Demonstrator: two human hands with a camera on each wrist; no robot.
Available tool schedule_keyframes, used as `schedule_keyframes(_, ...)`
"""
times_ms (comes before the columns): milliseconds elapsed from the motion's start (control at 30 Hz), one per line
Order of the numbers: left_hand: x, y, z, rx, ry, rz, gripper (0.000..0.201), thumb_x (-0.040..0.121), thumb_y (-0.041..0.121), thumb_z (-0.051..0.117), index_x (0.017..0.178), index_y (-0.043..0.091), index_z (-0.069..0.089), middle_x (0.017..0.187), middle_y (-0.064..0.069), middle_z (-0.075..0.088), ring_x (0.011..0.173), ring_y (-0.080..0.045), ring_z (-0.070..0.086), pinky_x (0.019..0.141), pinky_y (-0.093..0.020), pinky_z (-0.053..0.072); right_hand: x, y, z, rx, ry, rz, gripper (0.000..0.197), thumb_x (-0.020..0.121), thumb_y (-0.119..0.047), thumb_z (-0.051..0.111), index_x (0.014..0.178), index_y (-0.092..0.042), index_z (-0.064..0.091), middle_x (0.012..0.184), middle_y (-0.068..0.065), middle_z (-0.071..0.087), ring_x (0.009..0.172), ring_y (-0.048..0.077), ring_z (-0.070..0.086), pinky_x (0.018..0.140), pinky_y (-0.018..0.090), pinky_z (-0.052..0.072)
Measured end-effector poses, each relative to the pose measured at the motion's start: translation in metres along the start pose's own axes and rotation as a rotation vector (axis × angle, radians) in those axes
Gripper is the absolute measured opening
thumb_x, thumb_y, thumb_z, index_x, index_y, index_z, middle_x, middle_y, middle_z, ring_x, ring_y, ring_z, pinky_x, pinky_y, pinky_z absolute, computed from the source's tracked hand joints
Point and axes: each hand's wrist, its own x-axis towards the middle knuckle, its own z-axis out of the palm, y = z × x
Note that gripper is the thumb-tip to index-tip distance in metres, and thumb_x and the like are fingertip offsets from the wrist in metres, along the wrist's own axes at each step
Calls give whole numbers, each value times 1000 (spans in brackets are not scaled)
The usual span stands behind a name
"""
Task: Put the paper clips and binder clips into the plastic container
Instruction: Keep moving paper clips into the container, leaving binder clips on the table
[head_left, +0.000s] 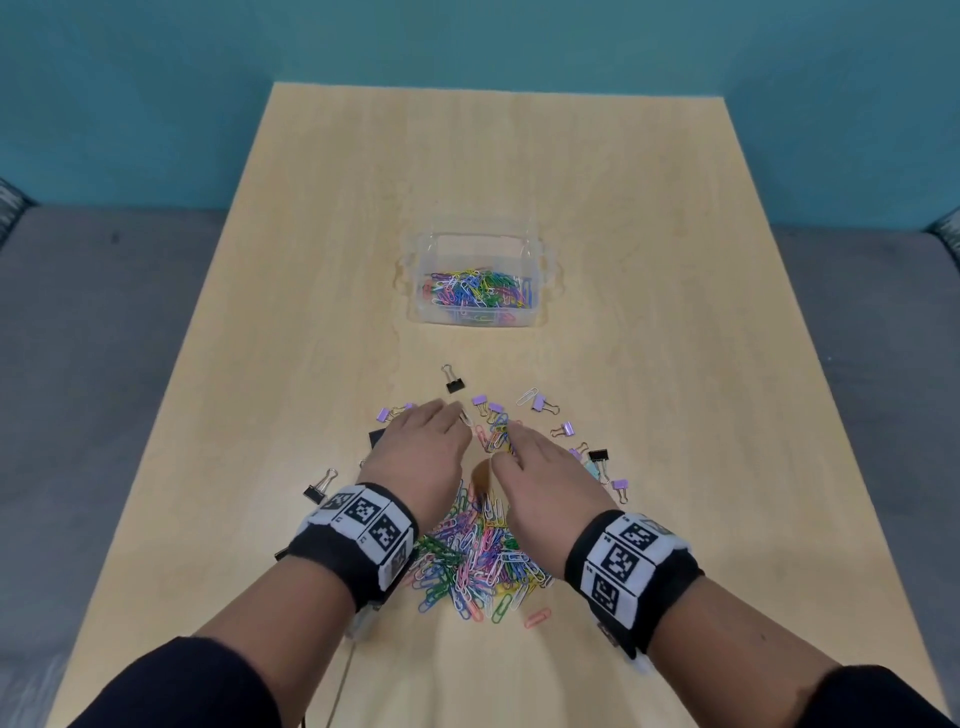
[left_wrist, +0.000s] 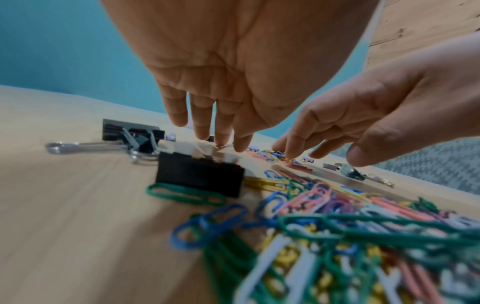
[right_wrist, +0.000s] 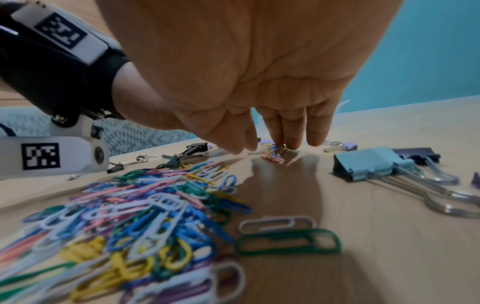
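A clear plastic container sits mid-table and holds coloured paper clips. A big pile of paper clips lies between my wrists. Black, purple and light blue binder clips are scattered around it, such as a black one, a purple one, a black one and a light blue one. My left hand is palm down, its straight fingers touching the table. My right hand reaches down with straight fingers onto a small cluster of clips.
The wooden table runs to a teal wall at the back. Grey upholstery lies off both side edges. Bare tabletop separates the clips from the container and surrounds it.
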Motion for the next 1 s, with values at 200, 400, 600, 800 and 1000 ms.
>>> schedule_keyframes(200, -9, 12, -1, -88, 84, 120, 49, 70, 16, 27, 102, 12, 64, 115, -7, 64, 108, -30, 57, 90, -42, 48, -13, -6, 3, 69, 73, -36, 42, 69, -8, 54, 111, -10, 51, 127, 16, 48, 118, 35, 45, 96, 45, 43)
schedule_keyframes(400, 12, 7, -5, -61, 10, 189, 46, 77, 19, 29, 105, 7, 64, 128, -14, 59, 121, -33, 54, 95, -45, 49, 10, 1, 9, 67, 114, -10, 48, 74, -8, 53, 121, -6, 46, 141, 19, 38, 135, 35, 31, 108, 45, 34)
schedule_keyframes(600, 17, -4, -2, -40, -2, 229, 44, 87, 22, 35, 125, 10, 53, 147, -9, 42, 136, -30, 36, 107, -44, 37, 14, -4, 12, 37, 64, -16, 55, 72, -9, 55, 125, -6, 41, 139, 22, 39, 134, 38, 31, 106, 48, 34)
schedule_keyframes(800, 14, -2, -10, -81, 43, 184, 30, 76, 4, 48, 104, 5, 60, 138, -15, 51, 129, -34, 45, 98, -46, 45, -15, -25, 22, 37, 1, -50, 55, 73, -12, 48, 127, -5, 42, 137, 24, 40, 132, 40, 34, 104, 48, 38)
schedule_keyframes(1000, -27, 21, -13, -163, 117, -36, 46, 76, 1, 50, 122, 6, 57, 139, -16, 48, 127, -31, 47, 103, -40, 39, -15, -14, 1, 99, 71, 4, 56, 82, -16, 38, 137, -7, 35, 145, 16, 36, 137, 35, 27, 111, 47, 28)
